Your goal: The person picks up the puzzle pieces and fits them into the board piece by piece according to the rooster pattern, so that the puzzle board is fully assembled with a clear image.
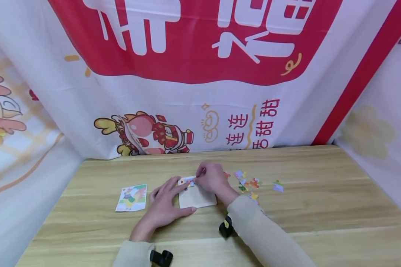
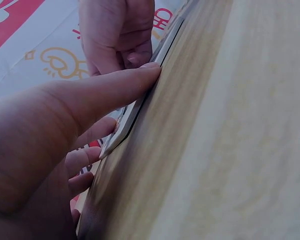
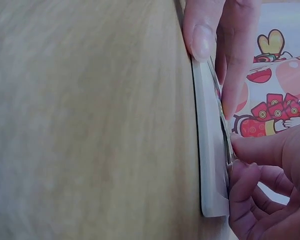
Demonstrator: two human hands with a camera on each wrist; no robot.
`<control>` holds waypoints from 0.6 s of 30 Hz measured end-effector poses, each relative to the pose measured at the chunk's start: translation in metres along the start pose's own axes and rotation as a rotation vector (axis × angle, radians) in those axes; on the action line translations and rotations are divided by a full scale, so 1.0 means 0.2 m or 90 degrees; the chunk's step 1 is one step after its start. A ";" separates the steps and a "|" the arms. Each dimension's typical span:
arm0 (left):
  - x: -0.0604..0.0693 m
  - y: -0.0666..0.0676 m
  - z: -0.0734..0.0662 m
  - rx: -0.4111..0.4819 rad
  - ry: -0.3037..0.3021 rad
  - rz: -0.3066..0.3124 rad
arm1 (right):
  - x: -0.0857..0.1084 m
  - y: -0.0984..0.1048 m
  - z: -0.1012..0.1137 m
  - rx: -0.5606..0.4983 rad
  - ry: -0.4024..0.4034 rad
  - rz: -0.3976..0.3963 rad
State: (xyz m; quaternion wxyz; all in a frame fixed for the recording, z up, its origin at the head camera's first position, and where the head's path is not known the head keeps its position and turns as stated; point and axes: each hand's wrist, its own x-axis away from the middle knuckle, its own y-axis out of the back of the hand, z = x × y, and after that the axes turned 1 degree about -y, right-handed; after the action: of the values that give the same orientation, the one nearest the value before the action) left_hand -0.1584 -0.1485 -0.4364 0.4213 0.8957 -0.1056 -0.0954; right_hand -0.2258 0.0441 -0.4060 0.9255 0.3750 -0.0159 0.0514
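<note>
A shallow white puzzle tray [image 1: 200, 199] lies on the wooden table, with a few joined jigsaw pieces [image 1: 183, 181] along its far edge. My left hand [image 1: 167, 204] spreads over the tray's left side. Its thumb rests on the near edge and its index finger presses on the placed pieces. Over the tray's far right part, my right hand [image 1: 211, 178] pinches a thin jigsaw piece [image 3: 229, 150] between thumb and forefinger, low against the tray. The fingers hide most of that piece's picture.
Several loose jigsaw pieces [image 1: 254, 183] are scattered right of the tray, with one piece [image 1: 277, 186] farther right. A picture card [image 1: 131, 198] showing a cartoon animal lies to the left. Behind the table hangs a printed cloth [image 1: 200, 92].
</note>
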 end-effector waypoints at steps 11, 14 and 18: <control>-0.01 0.01 -0.01 -0.005 -0.017 -0.003 | 0.00 0.01 0.00 -0.004 -0.007 -0.004; 0.00 0.01 -0.01 -0.007 -0.006 0.005 | 0.00 0.00 -0.01 -0.003 -0.006 -0.003; 0.01 0.03 -0.03 -0.015 0.022 0.025 | 0.00 -0.01 -0.01 -0.002 -0.006 0.002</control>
State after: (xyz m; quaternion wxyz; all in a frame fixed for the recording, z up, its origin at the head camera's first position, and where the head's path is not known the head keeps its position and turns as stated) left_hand -0.1561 -0.1483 -0.4286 0.4351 0.8901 -0.1145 -0.0730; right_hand -0.2264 0.0428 -0.4088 0.9259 0.3736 -0.0210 0.0513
